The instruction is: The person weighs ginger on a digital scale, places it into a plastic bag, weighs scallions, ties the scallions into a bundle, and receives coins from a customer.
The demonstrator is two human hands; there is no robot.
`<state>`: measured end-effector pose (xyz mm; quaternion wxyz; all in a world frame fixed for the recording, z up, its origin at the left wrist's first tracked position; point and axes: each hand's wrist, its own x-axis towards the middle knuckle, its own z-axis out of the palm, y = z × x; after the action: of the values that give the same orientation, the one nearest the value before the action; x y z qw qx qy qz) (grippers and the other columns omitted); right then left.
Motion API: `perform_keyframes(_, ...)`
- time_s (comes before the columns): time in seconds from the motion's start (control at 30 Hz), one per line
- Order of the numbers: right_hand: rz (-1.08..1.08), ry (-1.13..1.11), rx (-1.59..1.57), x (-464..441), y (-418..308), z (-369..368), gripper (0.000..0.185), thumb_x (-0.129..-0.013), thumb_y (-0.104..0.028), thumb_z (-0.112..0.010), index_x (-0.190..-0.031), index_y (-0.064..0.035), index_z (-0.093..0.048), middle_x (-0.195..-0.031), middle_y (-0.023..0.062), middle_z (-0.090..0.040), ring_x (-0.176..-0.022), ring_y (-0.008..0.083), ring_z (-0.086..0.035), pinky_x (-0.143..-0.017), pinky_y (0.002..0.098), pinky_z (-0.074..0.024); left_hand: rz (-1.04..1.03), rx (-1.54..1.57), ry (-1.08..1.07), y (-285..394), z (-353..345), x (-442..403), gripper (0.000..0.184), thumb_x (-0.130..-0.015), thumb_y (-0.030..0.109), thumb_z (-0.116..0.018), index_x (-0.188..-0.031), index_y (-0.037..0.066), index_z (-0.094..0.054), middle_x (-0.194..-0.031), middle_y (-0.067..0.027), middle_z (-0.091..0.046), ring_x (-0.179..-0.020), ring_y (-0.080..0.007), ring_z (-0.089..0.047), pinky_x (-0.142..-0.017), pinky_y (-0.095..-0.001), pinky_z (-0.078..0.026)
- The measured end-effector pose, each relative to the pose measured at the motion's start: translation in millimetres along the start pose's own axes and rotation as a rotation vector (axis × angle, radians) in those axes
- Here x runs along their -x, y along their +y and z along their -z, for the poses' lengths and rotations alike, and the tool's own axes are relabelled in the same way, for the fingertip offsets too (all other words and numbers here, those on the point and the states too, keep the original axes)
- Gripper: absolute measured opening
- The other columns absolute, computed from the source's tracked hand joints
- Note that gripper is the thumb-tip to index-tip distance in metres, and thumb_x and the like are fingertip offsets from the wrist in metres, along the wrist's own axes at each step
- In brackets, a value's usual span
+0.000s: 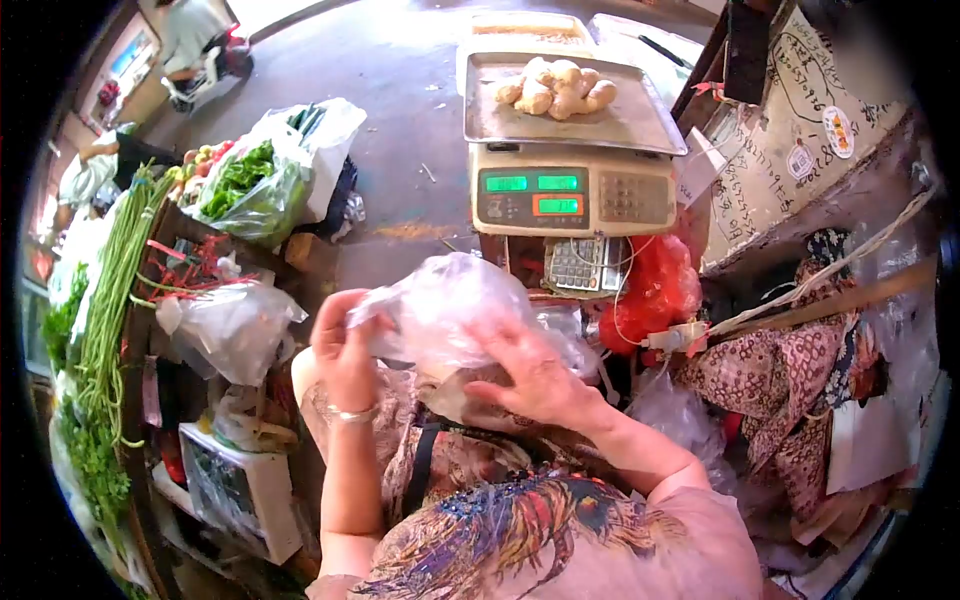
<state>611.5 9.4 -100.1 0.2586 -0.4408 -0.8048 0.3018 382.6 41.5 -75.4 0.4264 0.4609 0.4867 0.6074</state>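
Note:
A thin, crumpled translucent plastic bag [455, 290] is held above my lap. My left hand [348, 345] pinches the bag's left edge, its fingers curled against the plastic. My right hand [530, 375] lies against the bag's lower right side with the fingers spread; whether it grips the plastic I cannot make out. Beyond the bag stands a digital weighing scale [575, 190] with lit green displays. On its metal pan [500, 125] rests a knobbly piece of ginger [558, 88].
A calculator [580, 267] sits below the scale beside a red plastic bag [655, 285]. To the left are long beans [110, 300], bagged greens [250, 185] and a white plastic bag [235, 325]. A cardboard sheet with handwriting [790, 130] stands at right. A person on a scooter [200, 55] is far off.

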Motion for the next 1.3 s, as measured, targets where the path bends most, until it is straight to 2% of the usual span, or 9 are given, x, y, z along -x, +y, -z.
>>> perform_keyframes(0.17,-0.161,0.203,-0.339,7.6,42.0,12.9,0.082,-0.085,-0.041,-0.068,-0.147,-0.0062,-0.027,-0.148,0.0206,-0.030,-0.136,0.0355,-0.032,-0.112,0.0412,-0.0278,0.181,0.603,-0.344,4.1,16.6,14.2,0.011,-0.089,-0.001,-0.050,-0.099,0.001,-0.054,-0.061,-0.0043,-0.053,-0.051,-0.0163,-0.050,-0.054,-0.0302,-0.046)
perform_keyframes(0.27,-0.081,0.499,-0.100,-13.9,51.8,13.5,0.072,-0.086,-0.039,-0.067,-0.140,-0.0033,-0.036,-0.143,0.0195,-0.039,-0.134,0.0348,-0.034,-0.112,0.0435,-0.0246,0.178,0.078,-0.189,-9.6,10.1,22.6,0.005,-0.093,0.008,-0.058,-0.092,0.004,-0.057,-0.063,0.0036,-0.049,-0.053,-0.0044,-0.041,-0.050,-0.0206,-0.033)
perform_keyframes(0.43,0.072,0.221,0.020,-33.8,33.3,26.4,0.061,-0.084,-0.034,-0.069,-0.132,-0.0019,-0.047,-0.138,0.0226,-0.044,-0.130,0.0380,-0.038,-0.107,0.0445,-0.0323,0.146,-0.007,-0.175,1.4,24.6,1.2,0.012,-0.081,-0.003,-0.063,-0.091,0.002,-0.061,-0.084,0.0020,-0.059,-0.074,-0.0040,-0.052,-0.062,-0.0182,-0.042)
perform_keyframes(0.5,0.004,-0.252,-0.118,-35.4,28.3,30.7,0.058,-0.088,-0.034,-0.064,-0.134,-0.0026,-0.048,-0.138,0.0219,-0.046,-0.129,0.0369,-0.040,-0.109,0.0449,-0.0308,0.141,0.087,-0.261,-5.4,36.1,-8.7,0.021,-0.075,-0.006,-0.064,-0.095,0.000,-0.062,-0.089,-0.0005,-0.061,-0.077,-0.0065,-0.056,-0.066,-0.0188,-0.046)
perform_keyframes(0.57,0.224,-0.158,-0.205,-37.6,18.3,48.5,0.049,-0.088,-0.027,-0.065,-0.128,-0.0017,-0.053,-0.131,0.0207,-0.053,-0.122,0.0323,-0.049,-0.102,0.0422,-0.0401,-0.005,-0.227,-0.058,-37.4,58.1,-22.6,0.017,-0.078,-0.004,-0.063,-0.094,0.002,-0.061,-0.085,0.0007,-0.060,-0.070,-0.0052,-0.053,-0.059,-0.0185,-0.043)
perform_keyframes(0.7,0.030,0.074,-0.923,-61.7,40.8,107.7,0.053,-0.084,-0.016,-0.070,-0.131,-0.0062,-0.050,-0.126,0.0135,-0.057,-0.115,0.0200,-0.055,-0.088,0.0316,-0.0498,0.144,0.192,0.092,-43.5,77.3,-28.2,0.007,-0.090,0.012,-0.064,-0.085,0.009,-0.060,-0.058,0.0100,-0.042,-0.046,-0.0009,-0.032,-0.042,-0.0187,-0.022)
perform_keyframes(0.83,0.116,0.626,0.306,-120.5,74.2,171.2,0.083,-0.075,-0.029,-0.077,-0.145,-0.0174,-0.034,-0.144,0.0169,-0.039,-0.132,0.0333,-0.040,-0.103,0.0472,-0.0375,0.258,0.123,0.130,-50.5,70.7,-26.8,0.006,-0.091,0.014,-0.063,-0.085,0.012,-0.060,-0.057,0.0094,-0.041,-0.044,-0.0014,-0.030,-0.040,-0.0200,-0.020)
perform_keyframes(1.03,-0.218,0.514,0.573,-205.9,122.3,190.4,0.115,-0.054,-0.061,-0.080,-0.149,-0.0261,-0.027,-0.156,0.0168,-0.014,-0.140,0.0391,-0.024,-0.107,0.0591,-0.0182,0.333,0.310,0.089,-52.4,66.5,-37.6,0.006,-0.092,0.013,-0.061,-0.087,0.012,-0.059,-0.053,0.0089,-0.036,-0.042,-0.0025,-0.026,-0.039,-0.0204,-0.018)
perform_keyframes(1.3,-0.363,0.315,0.517,-216.9,120.4,189.2,0.103,-0.055,-0.055,-0.081,-0.144,-0.0308,-0.035,-0.140,0.0162,-0.038,-0.134,0.0368,-0.033,-0.105,0.0604,-0.0248,0.354,0.340,0.075,-57.5,72.0,-38.7,0.007,-0.094,0.016,-0.059,-0.092,0.010,-0.061,-0.056,0.0070,-0.038,-0.044,-0.0041,-0.029,-0.040,-0.0215,-0.022)
